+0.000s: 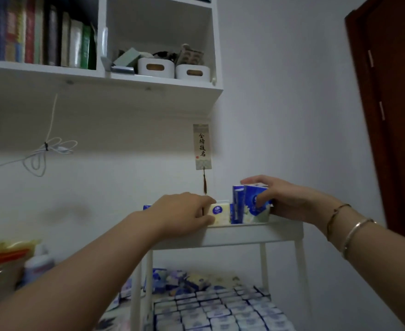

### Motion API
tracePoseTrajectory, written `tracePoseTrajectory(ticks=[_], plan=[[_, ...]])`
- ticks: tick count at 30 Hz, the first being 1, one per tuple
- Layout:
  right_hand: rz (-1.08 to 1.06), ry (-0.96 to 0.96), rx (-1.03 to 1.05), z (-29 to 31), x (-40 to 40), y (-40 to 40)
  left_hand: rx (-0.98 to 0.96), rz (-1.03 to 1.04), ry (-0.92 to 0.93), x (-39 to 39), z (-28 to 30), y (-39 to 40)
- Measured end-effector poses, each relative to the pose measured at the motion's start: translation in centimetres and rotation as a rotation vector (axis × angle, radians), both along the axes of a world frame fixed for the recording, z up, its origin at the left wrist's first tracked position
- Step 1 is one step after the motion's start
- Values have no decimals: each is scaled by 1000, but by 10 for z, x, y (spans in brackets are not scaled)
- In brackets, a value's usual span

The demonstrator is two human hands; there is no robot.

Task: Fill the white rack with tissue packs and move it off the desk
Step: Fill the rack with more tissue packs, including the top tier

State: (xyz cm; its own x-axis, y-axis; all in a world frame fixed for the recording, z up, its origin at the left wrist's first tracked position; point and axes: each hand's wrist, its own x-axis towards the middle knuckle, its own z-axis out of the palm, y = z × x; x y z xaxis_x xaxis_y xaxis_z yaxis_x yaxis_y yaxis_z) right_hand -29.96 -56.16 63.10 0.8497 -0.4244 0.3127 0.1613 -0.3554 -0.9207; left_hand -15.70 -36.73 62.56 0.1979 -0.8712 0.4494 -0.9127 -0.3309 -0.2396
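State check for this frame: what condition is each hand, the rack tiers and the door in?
Left hand: gripping a pale yellow tissue pack on the top tier.
Right hand: holding upright blue tissue packs.
Top tier: partly filled.
Lower tier: packed in rows.
Door: cannot tell.

The single head view looks forward, close behind both arms, onto the white rack [227,232] top tier

white rack [230,234]: bottom cut off | bottle [39,263]: blurred, perhaps lotion | top-tier interior hidden
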Motion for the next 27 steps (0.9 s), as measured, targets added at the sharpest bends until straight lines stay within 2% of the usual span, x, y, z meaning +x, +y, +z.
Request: tracePoseTrajectory(ticks=[3, 7, 11, 15, 18, 24, 27], plan=[[41, 108, -79, -5, 11, 5, 16, 15, -2, -1, 1, -4], [-100, 364, -366, -6, 20, 14, -2, 27, -5, -2, -1, -5], [-191, 444, -572, -4, 18, 24, -9, 43, 6, -4, 0, -5], [-253, 325, -645, -6, 16, 23, 1, 73, -36, -6, 2, -3], [-305, 164, -640, -2, 14, 30, -74, 97, -36, -4, 6, 4], [-205, -141, -706, 7, 23, 91, -407, 80, 73, 26, 11, 54], [-108, -229, -732, 3, 40, 134, -577, 115, 158, 47, 3, 90]])
